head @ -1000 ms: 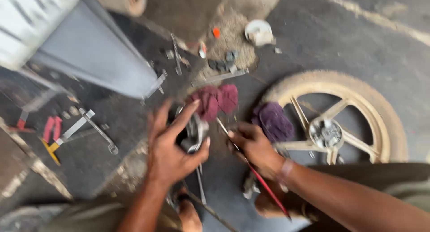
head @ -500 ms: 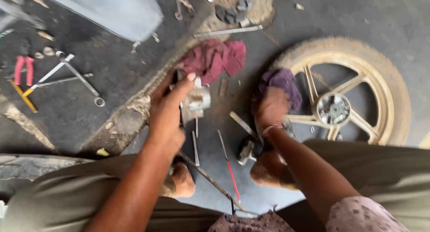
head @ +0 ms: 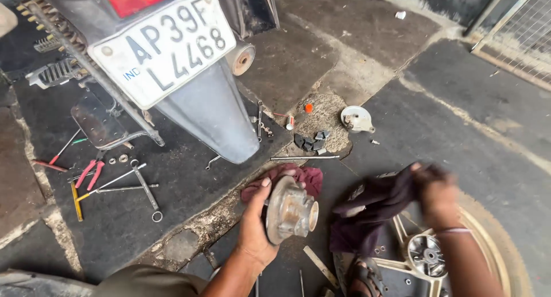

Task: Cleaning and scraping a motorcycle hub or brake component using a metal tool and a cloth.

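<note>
The round metal hub part [head: 291,210], a dull grey disc with a stubby centre boss, sits upright in the left hand [head: 256,228], clear of the ground and just in front of the red rag [head: 304,177] lying on the floor behind it. The left fingers are wrapped around the rim from behind, thumb up along the edge: a closed, firm hold. The right hand [head: 434,192], blurred, is bunched tight around a dark purple cloth [head: 373,208] that hangs down between the part and the wheel. The step in hand appears to be wiping the part down; the next move would call for bringing cloth and part together while the left hand holds the disc steady and turns it to present each face. Below the right hand lies a spoked wheel [head: 488,239] with a tan tyre, flat on the floor, its hub [head: 426,255] open and showing bare metal inside; whether anything sits in it cannot be told. Further out, a small round plate [head: 356,118] lies on the concrete, and pliers [head: 91,173] and long wrenches [head: 123,180] lie spread beside the rear mudguard [head: 209,119] of a motorcycle.
</note>
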